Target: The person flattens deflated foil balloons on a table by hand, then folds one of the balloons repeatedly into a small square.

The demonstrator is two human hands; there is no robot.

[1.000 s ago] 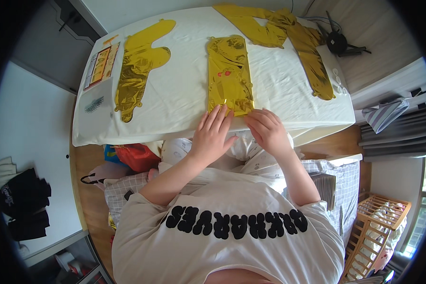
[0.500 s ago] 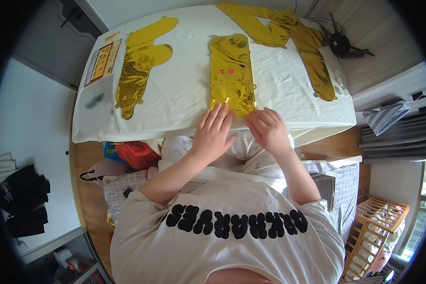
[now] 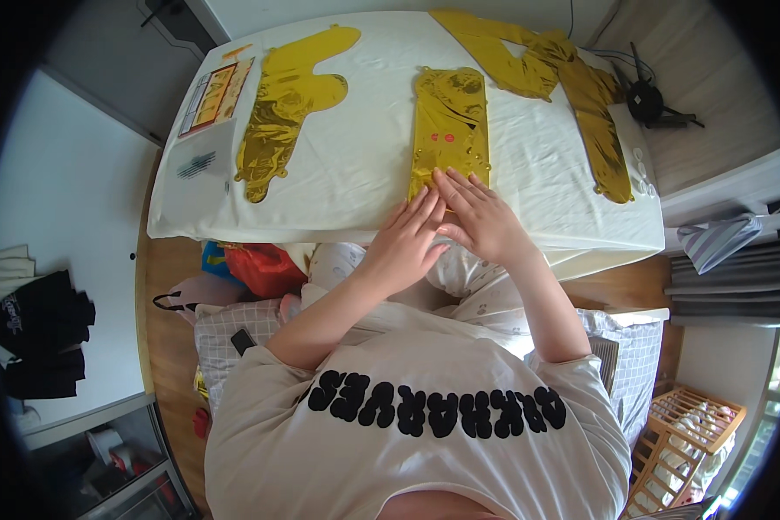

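Gold foil panel, long, flat and shiny with rounded tabs along its sides point(image 3: 451, 108), lies on the table straight ahead of the person, its near end under both hands. The left hand point(image 3: 403, 243) rests with its fingers straight and side by side, the tips on the foil and the thumb standing apart. The right hand point(image 3: 484, 227) is also flat, fingers extended and slanting to the left, the thumb pointing toward the left hand; neither appears to pinch anything. Half a second ago the right hand was curled at the near right corner; now it lies on the foil, its fingertips just beside the left ones or touching them, I cannot tell which. I judge that both hands now bear on one small patch, and the corner seems no longer gripped.

Farther up the panel sit two small red ovals point(image 3: 442, 138). Around it spreads a creased white tablecloth point(image 3: 364, 156). To the left lies a flat gold foil shape with rounded lobes point(image 3: 282, 113), and beyond it a colourful printed card point(image 3: 219, 95) and a clear plastic packet point(image 3: 196, 178). To the right is a bent, wrinkled gold foil piece point(image 3: 602, 139), near a black object with thin arms point(image 3: 645, 104) at the table's edge.
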